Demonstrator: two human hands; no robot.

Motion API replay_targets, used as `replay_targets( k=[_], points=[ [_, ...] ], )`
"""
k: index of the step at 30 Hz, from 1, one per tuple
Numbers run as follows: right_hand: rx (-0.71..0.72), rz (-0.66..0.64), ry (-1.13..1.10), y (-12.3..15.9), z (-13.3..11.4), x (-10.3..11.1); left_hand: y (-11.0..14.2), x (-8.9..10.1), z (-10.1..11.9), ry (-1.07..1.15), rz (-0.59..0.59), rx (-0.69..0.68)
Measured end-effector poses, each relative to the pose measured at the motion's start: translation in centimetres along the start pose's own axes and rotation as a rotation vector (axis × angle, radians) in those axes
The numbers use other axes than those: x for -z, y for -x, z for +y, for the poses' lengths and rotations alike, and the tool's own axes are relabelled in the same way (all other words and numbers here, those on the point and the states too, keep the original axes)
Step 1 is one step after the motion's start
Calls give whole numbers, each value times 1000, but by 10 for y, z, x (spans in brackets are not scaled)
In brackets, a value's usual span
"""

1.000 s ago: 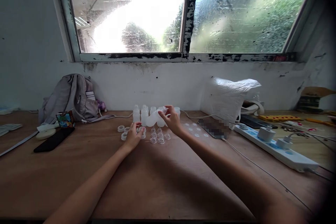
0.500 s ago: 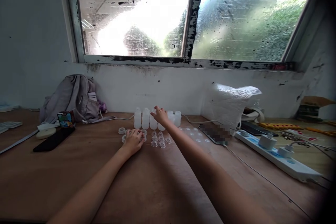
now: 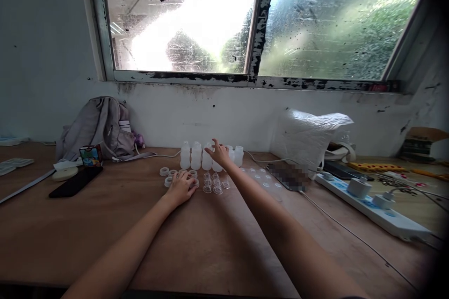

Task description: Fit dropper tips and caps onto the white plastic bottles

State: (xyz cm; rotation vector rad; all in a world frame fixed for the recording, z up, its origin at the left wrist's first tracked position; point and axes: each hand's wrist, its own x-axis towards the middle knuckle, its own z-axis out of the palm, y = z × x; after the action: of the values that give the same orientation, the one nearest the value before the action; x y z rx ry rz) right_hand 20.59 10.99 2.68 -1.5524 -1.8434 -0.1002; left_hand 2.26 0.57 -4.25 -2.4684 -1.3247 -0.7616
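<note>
White translucent bottles (image 3: 196,159) stand upright in a row near the wall. The left ones have narrow tops; the rightmost bottle (image 3: 239,156) shows a wide bare mouth. My right hand (image 3: 219,153) is at the top of the row with fingers apart, partly covering the bottles in the middle; whether it touches one is unclear. Several whitish rings (image 3: 164,171) lie in front of the left bottles. My left hand (image 3: 181,187) rests over them, fingers spread and touching some. Just right of it sit clear, nipple-shaped pieces with round flanges (image 3: 218,190).
Clear discs (image 3: 265,184) lie right of my right forearm, beside a phone (image 3: 287,176) with a cable. A white power strip (image 3: 372,208) and silvery bag (image 3: 305,140) are on the right. A backpack (image 3: 96,128), small box (image 3: 90,155) and black flat object (image 3: 75,182) are left.
The view has shifted slightly, moving the scene a little up and right. My left hand's fingers have moved slightly over the rings. My right hand stays at the bottles.
</note>
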Motion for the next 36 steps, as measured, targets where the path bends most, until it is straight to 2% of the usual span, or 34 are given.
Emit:
replay_targets(
  k=[3,5,6,9,12,15,19,21,25,27,29,34,36],
  points=[
    [104,205,-170,22,1,11,-1,2,1,-13,-17,-18],
    [196,265,-255,48,5,20,-2,4,4,-9,-3,-38],
    [228,250,-278,64,8,25,-2,5,5,-3,15,-45],
    [240,84,-253,111,21,32,-3,8,11,25,69,-69],
    [200,-97,-161,139,33,28,-3,10,18,71,87,-112],
    [165,-205,-108,144,36,22,-3,13,24,108,103,-138],
    [150,-161,-176,145,26,26,-3,18,29,156,132,-178],
    [195,-187,-247,149,20,33,-3,20,31,198,155,-182],
    [373,-408,-331,157,11,46,-2,25,35,351,169,-203],
    [410,-482,-355,156,11,48,-1,27,38,418,147,-240],
    [383,-493,-403,153,13,47,0,28,40,448,119,-267],
    [166,-408,-535,148,22,41,0,24,46,430,38,-288],
    [139,-392,-531,149,23,39,0,21,48,403,-9,-312]
  ],
)
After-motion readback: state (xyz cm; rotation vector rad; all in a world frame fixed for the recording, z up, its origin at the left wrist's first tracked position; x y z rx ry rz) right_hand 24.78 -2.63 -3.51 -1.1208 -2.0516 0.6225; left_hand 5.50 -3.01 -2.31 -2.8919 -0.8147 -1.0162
